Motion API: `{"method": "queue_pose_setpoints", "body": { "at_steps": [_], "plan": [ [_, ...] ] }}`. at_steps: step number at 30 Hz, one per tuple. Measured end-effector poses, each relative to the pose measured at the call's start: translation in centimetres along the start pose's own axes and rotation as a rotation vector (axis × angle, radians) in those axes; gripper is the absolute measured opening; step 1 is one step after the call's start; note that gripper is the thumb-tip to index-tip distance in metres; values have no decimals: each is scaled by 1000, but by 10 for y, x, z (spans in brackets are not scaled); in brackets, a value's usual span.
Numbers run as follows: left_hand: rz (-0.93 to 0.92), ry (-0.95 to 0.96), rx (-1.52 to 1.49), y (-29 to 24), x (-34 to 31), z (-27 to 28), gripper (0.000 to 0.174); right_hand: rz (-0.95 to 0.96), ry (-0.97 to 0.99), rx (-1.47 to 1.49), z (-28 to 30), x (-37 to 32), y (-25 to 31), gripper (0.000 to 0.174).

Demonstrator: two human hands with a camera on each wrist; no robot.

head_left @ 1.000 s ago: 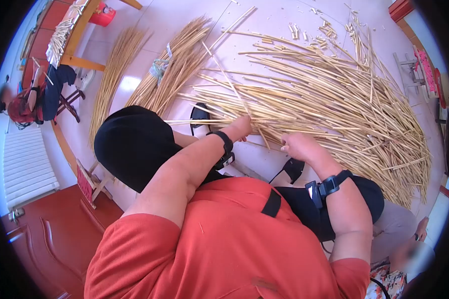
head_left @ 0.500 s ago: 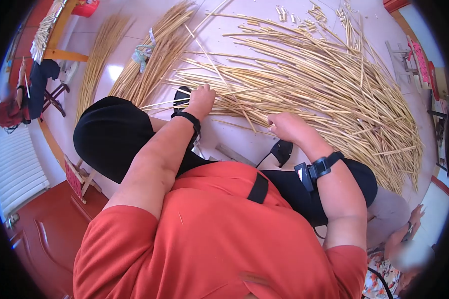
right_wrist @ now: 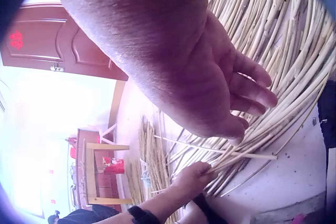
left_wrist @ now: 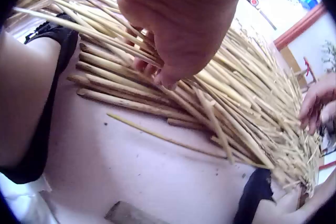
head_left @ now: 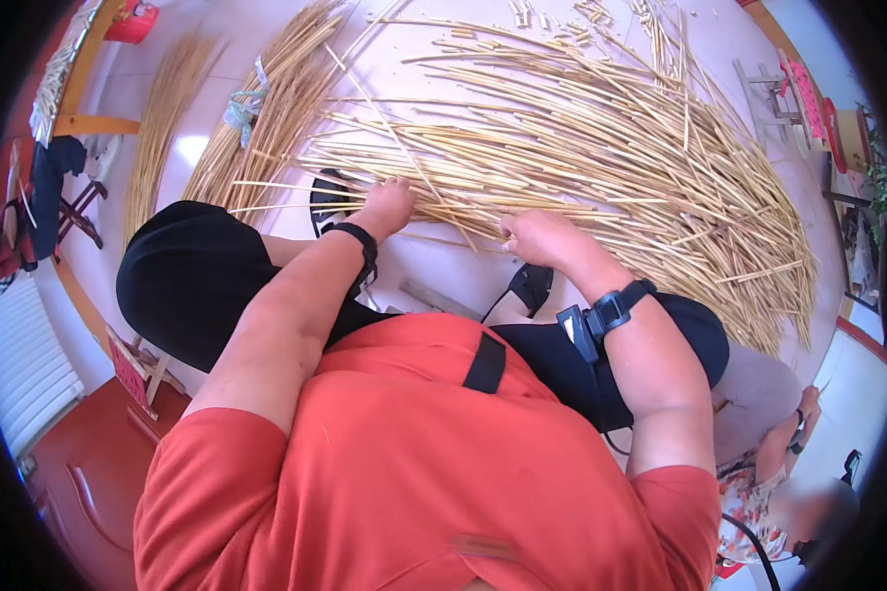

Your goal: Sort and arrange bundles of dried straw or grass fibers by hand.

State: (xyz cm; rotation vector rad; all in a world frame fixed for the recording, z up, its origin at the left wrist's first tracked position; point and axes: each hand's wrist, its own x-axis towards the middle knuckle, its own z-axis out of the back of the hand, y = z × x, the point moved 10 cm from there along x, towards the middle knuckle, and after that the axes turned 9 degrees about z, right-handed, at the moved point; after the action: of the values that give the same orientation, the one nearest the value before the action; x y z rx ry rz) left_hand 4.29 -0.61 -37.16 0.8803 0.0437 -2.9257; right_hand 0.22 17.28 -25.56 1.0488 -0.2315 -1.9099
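Left hand [head_left: 391, 205] pinches stalks [left_wrist: 68, 23] running left to right
Right hand [head_left: 549, 239] loosely spread; pale floor [head_left: 419, 264], red door [head_left: 94, 463].

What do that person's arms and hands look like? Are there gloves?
No gloves: the left hand and right hand are bare. The orange-red sleeves are short. Black straps circle both wrists, and the right one carries a small boxy device.
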Motion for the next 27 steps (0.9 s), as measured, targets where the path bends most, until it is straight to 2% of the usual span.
{"method": "queue_pose_setpoints", "body": {
  "at_steps": [2, 7, 9, 10, 11, 13, 14, 15, 17, 18, 23, 25, 27],
  "plan": [
    [0, 174, -199, -3, 0, 11, 22, -25, 78, 15, -7, 0, -4, 28],
    [-6, 116, -355, -1, 14, 38, 25, 23, 161, -24, -23, 7, -7, 32],
    [13, 49, -461, 3, 15, 52, 36, 34, 187, -29, -26, 7, -6, 33],
    [2, 102, -417, -1, 13, 51, 48, 19, 196, -22, -26, 6, -5, 33],
    [2, 99, -418, -3, 14, 48, 48, 4, 207, -16, -27, 5, -5, 33],
    [-42, 130, -313, -9, 12, 42, 43, 5, 197, -13, -27, 5, -8, 33],
    [-23, 170, -272, -9, 12, 37, 35, 10, 184, -8, -26, 6, -8, 33],
    [5, 132, -185, -7, 17, 28, 27, 24, 176, -14, -24, 8, -6, 33],
    [90, 88, -121, 0, 24, 18, 22, -13, 155, 3, -23, 4, -9, 33],
    [121, 58, -100, 2, 25, 20, 18, 29, 65, 4, -18, 5, -6, 27],
    [70, -10, -85, 4, 17, 38, 17, 24, 37, 18, -20, 1, -12, 29],
    [137, -80, -196, 11, 15, 53, 16, 16, 47, 10, -21, 2, -16, 31],
    [120, -190, -276, 13, 15, 74, 15, 9, 431, -84, -55, 2, -15, 41]
  ]
}}
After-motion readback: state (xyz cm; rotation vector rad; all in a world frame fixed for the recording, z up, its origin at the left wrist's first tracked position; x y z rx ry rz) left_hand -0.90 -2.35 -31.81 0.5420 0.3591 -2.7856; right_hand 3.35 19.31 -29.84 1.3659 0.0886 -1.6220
